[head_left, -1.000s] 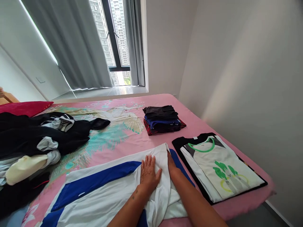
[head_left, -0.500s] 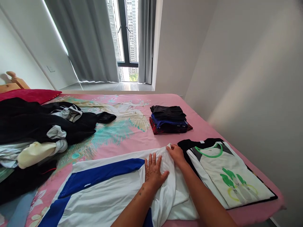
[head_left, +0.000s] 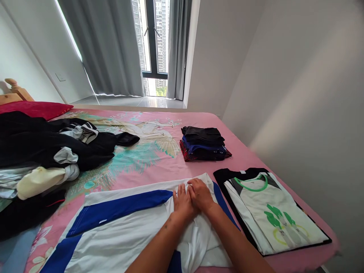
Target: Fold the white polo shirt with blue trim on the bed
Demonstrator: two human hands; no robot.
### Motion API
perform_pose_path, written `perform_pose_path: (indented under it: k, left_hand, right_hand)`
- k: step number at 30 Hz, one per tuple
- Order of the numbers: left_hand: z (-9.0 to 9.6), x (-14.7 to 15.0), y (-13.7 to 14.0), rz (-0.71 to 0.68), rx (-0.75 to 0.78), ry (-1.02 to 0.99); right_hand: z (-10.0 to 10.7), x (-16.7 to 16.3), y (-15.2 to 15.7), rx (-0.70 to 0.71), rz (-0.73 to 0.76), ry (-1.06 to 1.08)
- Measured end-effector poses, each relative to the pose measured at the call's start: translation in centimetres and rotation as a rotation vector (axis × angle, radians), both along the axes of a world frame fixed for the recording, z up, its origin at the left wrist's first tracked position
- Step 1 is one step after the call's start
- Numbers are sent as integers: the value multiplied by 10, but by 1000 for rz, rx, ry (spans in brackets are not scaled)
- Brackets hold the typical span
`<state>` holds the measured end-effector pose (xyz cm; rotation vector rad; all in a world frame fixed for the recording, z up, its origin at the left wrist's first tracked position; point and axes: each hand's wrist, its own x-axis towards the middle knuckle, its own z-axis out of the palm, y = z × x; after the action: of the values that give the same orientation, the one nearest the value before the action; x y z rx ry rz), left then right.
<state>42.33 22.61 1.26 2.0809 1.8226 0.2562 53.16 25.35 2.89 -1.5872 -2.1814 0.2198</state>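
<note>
A white and blue garment lies spread on the bed in front of me, partly folded over at its right end. My left hand lies flat on its white cloth with the fingers stretched out. Against it, and partly over its thumb side, rests my right hand, palm down on the folded part, its fingers slightly bent and pinching no cloth. Just right of the garment are folded T-shirts, the top one white with a green collar and a green print.
A stack of folded dark clothes sits farther back on the pink floral bedsheet. Loose black and white clothes are heaped on the left, near a red pillow. A wall runs along the right.
My right hand has let go of the garment's edge and moved left beside my left hand. The right end now lies folded over, with a blue stripe showing along it.
</note>
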Motion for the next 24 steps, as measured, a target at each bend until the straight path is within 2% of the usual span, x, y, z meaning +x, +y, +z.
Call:
perform_pose_path:
  k: [2,4,7,10,13,17,20,22,24]
  left_hand:
    - [13,-10,11,-62,-63,7]
    - [17,-22,17,-97,-75,19]
    - [3,-37,15,-87,-10,52]
    - [-16,-41,9,-77,75,48]
    - [-18,-40,12,-73,43,-5]
    - [5,-47,17,-30,-27,-282]
    - [24,-70,-8,8,19,-387]
    - [29,-91,-46,7,129,-415]
    - [28,-111,-92,33,213,-435]
  right_hand:
    - [-10,1,-3,-70,11,-94]
    - [-21,11,-1,-121,-93,-186]
    - [-39,27,3,-186,-240,-262]
    - [-51,33,6,-220,-271,-311]
    - [-51,33,7,-253,-265,-327]
    - [-38,32,7,-337,-249,-336]
    - [-28,23,-3,-281,-300,-329]
    - [-26,13,-16,-194,-296,-308]
    - [-30,2,-31,-197,-252,-286]
